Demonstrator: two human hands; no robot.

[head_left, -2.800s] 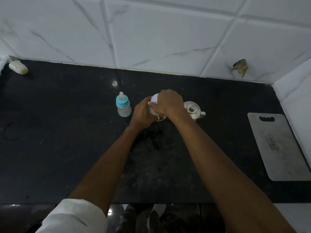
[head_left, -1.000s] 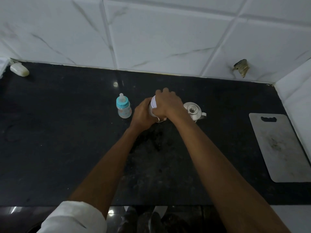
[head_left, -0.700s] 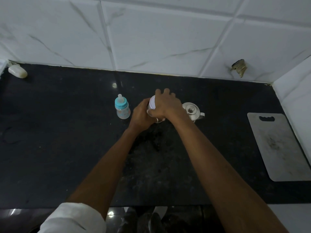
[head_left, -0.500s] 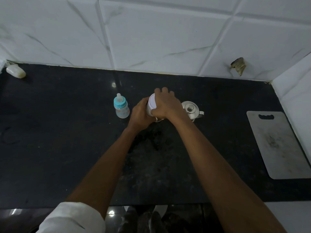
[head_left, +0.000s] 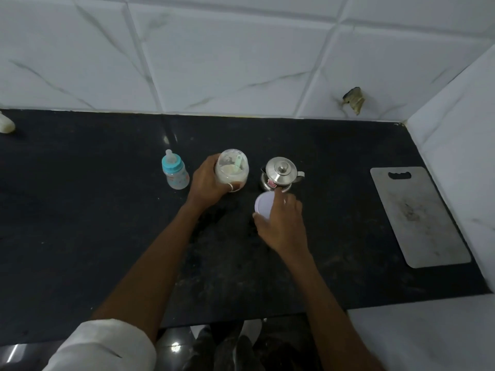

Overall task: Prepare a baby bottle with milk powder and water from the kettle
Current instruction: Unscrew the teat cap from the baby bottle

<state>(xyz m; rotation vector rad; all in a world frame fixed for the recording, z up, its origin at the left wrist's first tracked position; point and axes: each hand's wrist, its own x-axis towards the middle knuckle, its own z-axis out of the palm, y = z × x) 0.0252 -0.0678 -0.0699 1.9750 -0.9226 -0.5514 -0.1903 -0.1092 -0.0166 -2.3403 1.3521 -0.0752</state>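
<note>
A clear milk powder jar [head_left: 232, 169] stands open on the black counter, with pale powder and a light green scoop inside. My left hand [head_left: 207, 184] grips its left side. My right hand [head_left: 281, 223] holds the jar's white lid [head_left: 263, 207] low over the counter, just in front of the small steel kettle [head_left: 280, 173]. The kettle has its lid on. A baby bottle [head_left: 174, 173] with a blue collar and clear teat stands upright to the left of the jar, apart from my hands.
A grey cutting board [head_left: 417, 218] lies at the right by the side wall. A small white object [head_left: 6, 125] sits at the far left edge. The black counter [head_left: 93, 236] ends at a front edge near my body. Tiled wall runs behind.
My right hand has taken the white lid off the jar and carried it right and toward me. The jar now shows its powder and scoop. My left hand keeps its hold.
</note>
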